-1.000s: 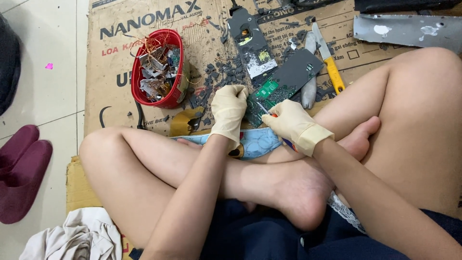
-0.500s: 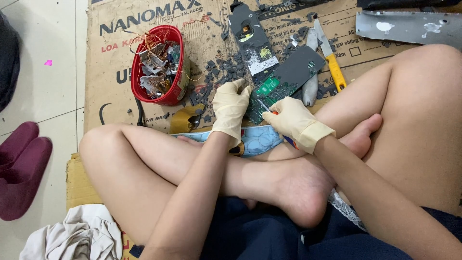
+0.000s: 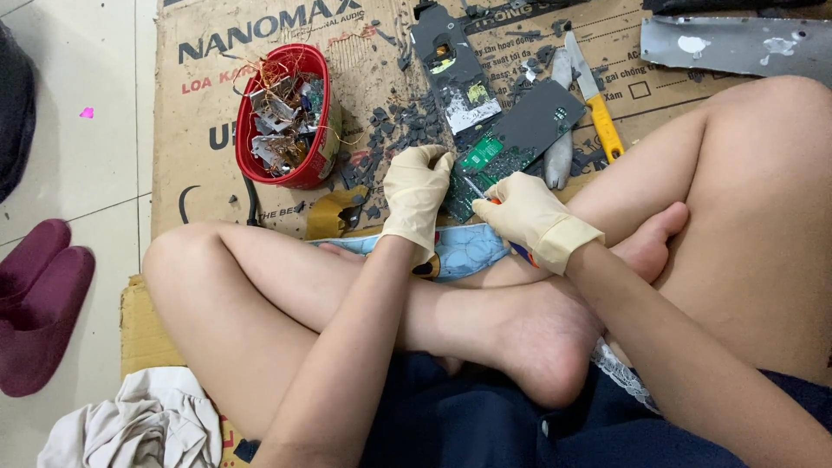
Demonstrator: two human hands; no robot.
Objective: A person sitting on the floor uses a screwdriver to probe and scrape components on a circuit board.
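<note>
Green circuit board (image 3: pixel 478 169) lies flat on the cardboard sheet (image 3: pixel 208 113) spread over the floor, right in front of the crossed legs, tucked between both gloved hands. Left hand (image 3: pixel 418 195) presses down on the board's left edge, fingers (image 3: pixel 431 165) close together and flat against it. Right hand (image 3: pixel 529 217) sits just at the board's lower right corner, fingers curled tight around a slim tool (image 3: pixel 478 191) whose metal tip angles up-left and meets the green surface. Both hands wear pale rubber gloves. Just past the board, a dark grey panel (image 3: pixel 537 117) lies touching its far edge, with a yellow-handled knife (image 3: pixel 596 108) beside that. Dark broken chips (image 3: pixel 407 126) scatter across the cardboard to the left. Further left stands a red tub (image 3: pixel 322 104) stuffed with copper wire and metal scraps. Maroon slippers (image 3: pixel 39 303) rest on the tiles, well apart from it all.
</note>
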